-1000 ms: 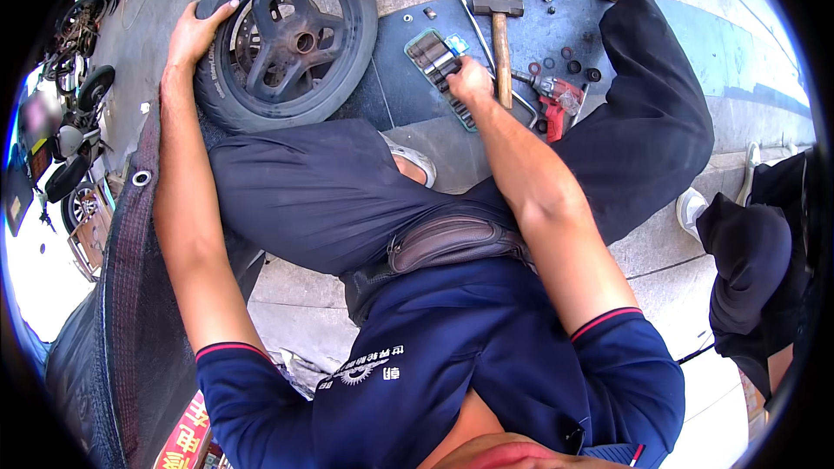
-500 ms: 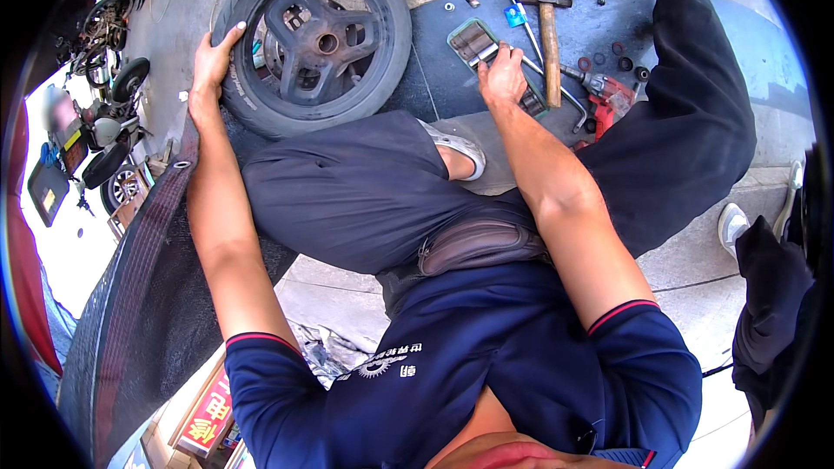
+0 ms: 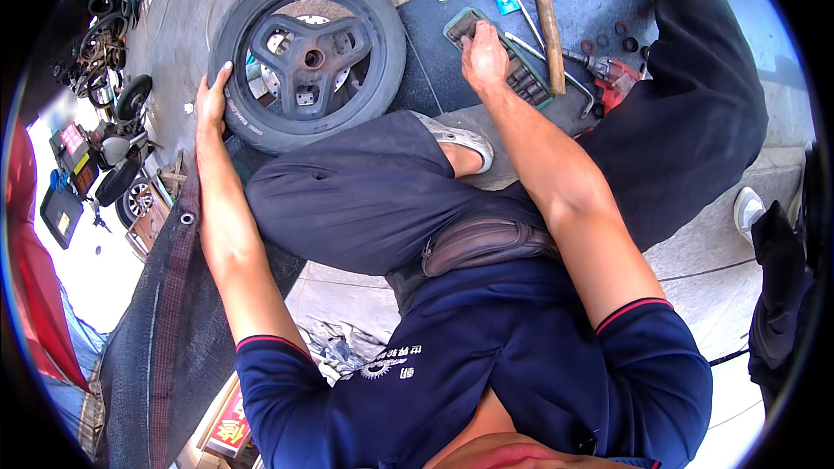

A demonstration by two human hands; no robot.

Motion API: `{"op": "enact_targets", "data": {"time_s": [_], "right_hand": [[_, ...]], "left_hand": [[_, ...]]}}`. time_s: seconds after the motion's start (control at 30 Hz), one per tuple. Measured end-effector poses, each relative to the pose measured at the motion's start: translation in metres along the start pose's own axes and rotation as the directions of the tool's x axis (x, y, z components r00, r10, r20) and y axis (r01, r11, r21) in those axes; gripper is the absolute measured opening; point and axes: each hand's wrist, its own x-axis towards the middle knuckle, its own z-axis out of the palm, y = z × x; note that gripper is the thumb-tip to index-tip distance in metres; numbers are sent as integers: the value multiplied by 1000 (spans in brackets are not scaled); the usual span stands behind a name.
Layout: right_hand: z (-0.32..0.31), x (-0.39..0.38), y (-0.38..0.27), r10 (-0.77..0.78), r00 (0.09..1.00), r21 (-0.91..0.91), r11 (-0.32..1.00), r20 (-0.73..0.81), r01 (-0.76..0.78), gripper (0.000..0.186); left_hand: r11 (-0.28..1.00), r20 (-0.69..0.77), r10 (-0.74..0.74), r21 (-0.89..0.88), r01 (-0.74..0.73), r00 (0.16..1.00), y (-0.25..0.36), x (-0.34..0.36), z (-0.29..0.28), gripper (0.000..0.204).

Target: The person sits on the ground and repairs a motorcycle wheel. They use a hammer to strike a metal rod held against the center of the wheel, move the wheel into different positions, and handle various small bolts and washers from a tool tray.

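Observation:
A motorcycle wheel with a black tyre and three-spoke dark rim (image 3: pixel 334 57) lies flat at the upper left, a brake disc showing through its spokes. My left hand (image 3: pixel 211 102) grips the tyre's left edge, thumb on top and the other fingers mostly hidden. Right of the wheel, a green-edged tray (image 3: pixel 447 31) holds rows of metal sockets (image 3: pixel 526 84). Over the tray's upper end is my right hand (image 3: pixel 486 59), its fingers curled together among the sockets. What the fingertips hold is hidden.
A hammer (image 3: pixel 548 24), a bent rod wrench (image 3: pixel 580 89) and a red power wrench (image 3: pixel 618 76) lie right of the tray on the dark mat (image 3: pixel 421 61). A blue packet (image 3: pixel 506 5) and several small rings lie nearby. My bent legs flank the tools; a bystander's leg (image 3: pixel 773 295) stands at right.
My right hand has shifted up and left over the tray, uncovering the sockets at its lower end. The left hand stays on the tyre. The whole view has shifted slightly.

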Motion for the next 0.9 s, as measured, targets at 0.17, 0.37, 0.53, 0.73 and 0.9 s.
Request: {"op": "enact_targets", "data": {"time_s": [0.17, 0.37, 0.53, 0.73, 0.9], "right_hand": [[-10, 8, -104, 28, 941, 370, 915, 338, -160, 60], [30, 3, -196, -352, 754, 337, 924, 555, 183, 38], [63, 8, -209, -402, 709, 282, 915, 580, 288, 37], [50, -2, -216, -312, 703, 204, 950, 638, 236, 36], [56, 3, -214, -377, 763, 262, 925, 526, 276, 45]], "left_hand": [[998, 12, 27, -57, -26, 1000, 10, -14, 9, 103], [998, -4, 51, 30, -51, 999, 24, -18, 13, 106], [994, -64, 110, -16, -111, 992, 26, -15, 16, 81], [997, -56, 72, -28, -74, 996, 9, -5, 9, 84], [997, -5, 77, -23, -77, 997, 28, -16, 15, 101]]}}
